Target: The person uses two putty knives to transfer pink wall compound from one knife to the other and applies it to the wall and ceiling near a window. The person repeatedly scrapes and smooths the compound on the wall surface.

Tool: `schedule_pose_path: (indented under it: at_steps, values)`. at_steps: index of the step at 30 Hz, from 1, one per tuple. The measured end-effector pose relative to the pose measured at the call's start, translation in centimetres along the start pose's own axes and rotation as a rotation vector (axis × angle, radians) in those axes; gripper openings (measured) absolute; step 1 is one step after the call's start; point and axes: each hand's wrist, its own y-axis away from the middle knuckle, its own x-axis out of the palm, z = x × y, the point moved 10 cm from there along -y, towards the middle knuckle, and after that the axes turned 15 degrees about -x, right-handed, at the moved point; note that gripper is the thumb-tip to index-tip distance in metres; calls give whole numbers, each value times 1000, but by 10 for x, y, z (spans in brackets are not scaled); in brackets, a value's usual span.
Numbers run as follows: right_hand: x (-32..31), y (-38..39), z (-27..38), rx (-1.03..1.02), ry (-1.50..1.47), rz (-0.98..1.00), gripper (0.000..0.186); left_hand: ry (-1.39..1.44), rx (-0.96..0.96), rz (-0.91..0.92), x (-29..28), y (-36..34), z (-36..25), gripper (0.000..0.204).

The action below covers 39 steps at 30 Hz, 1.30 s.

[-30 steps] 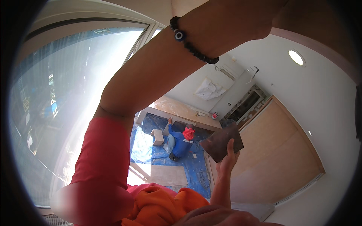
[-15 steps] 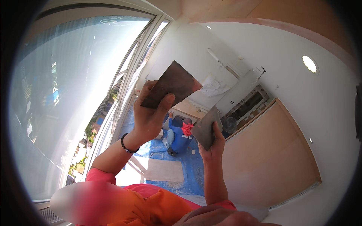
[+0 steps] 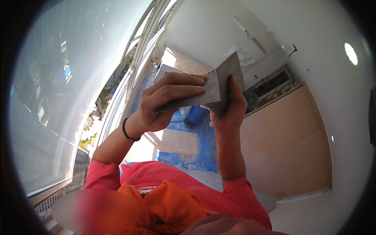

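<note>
Both metal blades now together, edges hidden behind fingers.

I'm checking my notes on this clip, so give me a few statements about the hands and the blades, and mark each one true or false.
1. Each hand holds a flat metal blade. True: the left hand grips one scraper blade, the right hand the other blade.
2. The two blades are far apart. False: they meet and cross between the hands.
3. A dark bead bracelet sits on the left wrist. True.
4. The sleeves are green. False: they are red.
5. Blue sheeting covers part of the floor. True.
6. The large window is on the person's right. False: it is on the left.
</note>
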Motion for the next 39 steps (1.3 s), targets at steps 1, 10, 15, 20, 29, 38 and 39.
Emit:
schedule_pose_path:
  at_steps: [1,10,15,20,29,38,39]
  values:
    - [2,0,4,-14,-22,20,39,-11,-34,-10,-1,1,5,34]
    - [4,-1,46,-303,14,108,42,364,-641,-565,-45,28,72,26]
    - [2,6,-2,64,-107,143,42,1267,-966,-454,14,24,106,33]
    - [14,16,-11,143,-332,281,39,1214,-1183,-298,38,41,123,29]
    - [-14,3,26,-196,-91,85,43,19,-495,-557,-23,35,57,40]
    - [-14,16,-1,-246,-35,20,45,543,-472,-539,0,39,66,37]
    - [-14,15,3,-277,0,24,46,558,-462,-519,2,39,64,39]
